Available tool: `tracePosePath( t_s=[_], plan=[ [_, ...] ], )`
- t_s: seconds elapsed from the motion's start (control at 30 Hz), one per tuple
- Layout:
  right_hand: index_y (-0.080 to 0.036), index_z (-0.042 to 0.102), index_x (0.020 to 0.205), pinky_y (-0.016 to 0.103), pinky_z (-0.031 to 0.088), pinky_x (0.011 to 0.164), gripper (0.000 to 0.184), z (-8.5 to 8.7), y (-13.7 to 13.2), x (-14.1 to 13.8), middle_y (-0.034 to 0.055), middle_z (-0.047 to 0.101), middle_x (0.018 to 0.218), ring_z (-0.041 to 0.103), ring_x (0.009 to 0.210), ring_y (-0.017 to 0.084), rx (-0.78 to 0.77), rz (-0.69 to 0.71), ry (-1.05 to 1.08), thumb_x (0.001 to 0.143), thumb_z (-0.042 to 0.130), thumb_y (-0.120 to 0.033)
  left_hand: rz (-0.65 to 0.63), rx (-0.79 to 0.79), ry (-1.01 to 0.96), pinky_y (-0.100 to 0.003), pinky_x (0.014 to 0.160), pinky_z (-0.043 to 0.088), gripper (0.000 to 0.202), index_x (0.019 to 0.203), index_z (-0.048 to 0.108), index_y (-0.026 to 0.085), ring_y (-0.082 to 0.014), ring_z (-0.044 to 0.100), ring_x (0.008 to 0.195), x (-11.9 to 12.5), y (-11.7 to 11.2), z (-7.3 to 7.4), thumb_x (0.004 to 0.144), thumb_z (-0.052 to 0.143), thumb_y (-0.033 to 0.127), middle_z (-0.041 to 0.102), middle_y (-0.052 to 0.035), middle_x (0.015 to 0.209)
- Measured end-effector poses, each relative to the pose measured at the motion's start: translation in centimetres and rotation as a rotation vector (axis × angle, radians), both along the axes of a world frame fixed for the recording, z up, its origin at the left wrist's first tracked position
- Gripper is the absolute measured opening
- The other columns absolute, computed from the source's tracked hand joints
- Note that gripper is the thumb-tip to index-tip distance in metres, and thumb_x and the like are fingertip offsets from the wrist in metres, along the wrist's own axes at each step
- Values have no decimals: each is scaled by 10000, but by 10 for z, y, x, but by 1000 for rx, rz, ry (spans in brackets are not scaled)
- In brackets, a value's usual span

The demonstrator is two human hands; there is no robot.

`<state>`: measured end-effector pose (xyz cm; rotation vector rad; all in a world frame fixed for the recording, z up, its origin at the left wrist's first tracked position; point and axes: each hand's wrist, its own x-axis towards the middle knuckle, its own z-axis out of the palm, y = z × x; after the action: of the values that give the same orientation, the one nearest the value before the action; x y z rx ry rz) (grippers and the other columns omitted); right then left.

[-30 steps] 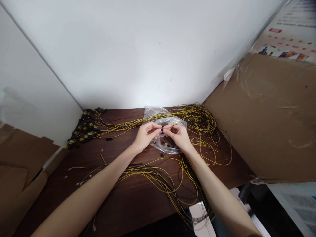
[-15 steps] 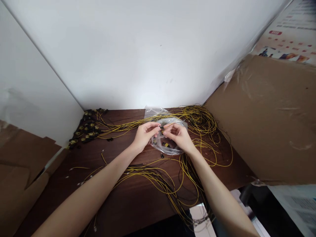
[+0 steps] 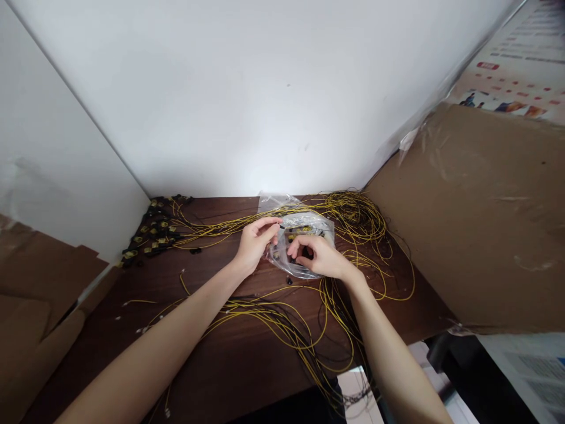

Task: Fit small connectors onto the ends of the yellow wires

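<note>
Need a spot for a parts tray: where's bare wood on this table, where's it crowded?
Bare: front middle of the dark brown wooden table, between the forearms, and the patch between the black-and-yellow connector pile and the left hand. Crowded: tangled yellow wires around the clear plastic bag and right hand.

1. The single camera sat on the person's head and looked forward and down along both forearms.
2. It stood close: the left hand (image 3: 258, 241) and right hand (image 3: 320, 259) met mid-frame over the dark wooden table (image 3: 212, 365), among yellow wires (image 3: 353, 215).
3. It faced a white wall (image 3: 265, 88), with a cardboard sheet (image 3: 477, 224) on the right.
</note>
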<state>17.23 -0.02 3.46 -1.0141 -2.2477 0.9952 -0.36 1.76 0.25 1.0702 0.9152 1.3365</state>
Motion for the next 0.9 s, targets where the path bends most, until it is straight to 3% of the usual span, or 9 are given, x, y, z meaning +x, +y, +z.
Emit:
tracePosePath(
  t_s=[0.13, 0.37, 0.47, 0.67, 0.9],
  plan=[
    [-158, 617, 802, 263, 438, 662, 192, -3, 2, 0, 26, 660, 790, 595, 731, 140, 17, -58, -3, 705, 519, -25, -3, -12, 16, -182, 476, 395, 205, 880, 678, 155, -81, 537, 525, 0, 0, 0, 689, 672, 228, 623, -6, 665],
    [-157, 616, 840, 279, 449, 665, 111, -6, 3, 0, 37, 646, 804, 580, 721, 141, 5, -95, 74, 765, 548, -112, -63, -42, -64, -285, 697, 518, 240, 891, 675, 122, -129, 632, 669, 0, -2, 2, 682, 685, 240, 685, -62, 821],
    [-160, 611, 853, 297, 470, 704, 88, -2, 0, -1, 35, 630, 816, 581, 744, 139, -97, -69, 202, 773, 578, -173, -53, -8, -111, -280, 697, 521, 255, 888, 650, 124, -115, 620, 682, 2, -1, 2, 661, 702, 225, 674, -56, 864],
    [-200, 585, 800, 326, 518, 710, 119, 9, -7, -4, 8, 588, 801, 586, 714, 129, -342, -28, 580, 729, 653, -268, -5, -42, -231, -225, 643, 490, 234, 784, 598, 129, -93, 594, 656, 1, 0, 3, 628, 737, 233, 649, -20, 756],
    [-210, 542, 724, 270, 526, 637, 190, 9, -3, -6, 6, 590, 849, 556, 665, 99, -405, -207, 837, 656, 708, -273, -50, -63, -366, -182, 601, 448, 196, 769, 644, 126, -72, 562, 658, -2, 3, 5, 624, 744, 212, 625, -10, 711]
  ],
)
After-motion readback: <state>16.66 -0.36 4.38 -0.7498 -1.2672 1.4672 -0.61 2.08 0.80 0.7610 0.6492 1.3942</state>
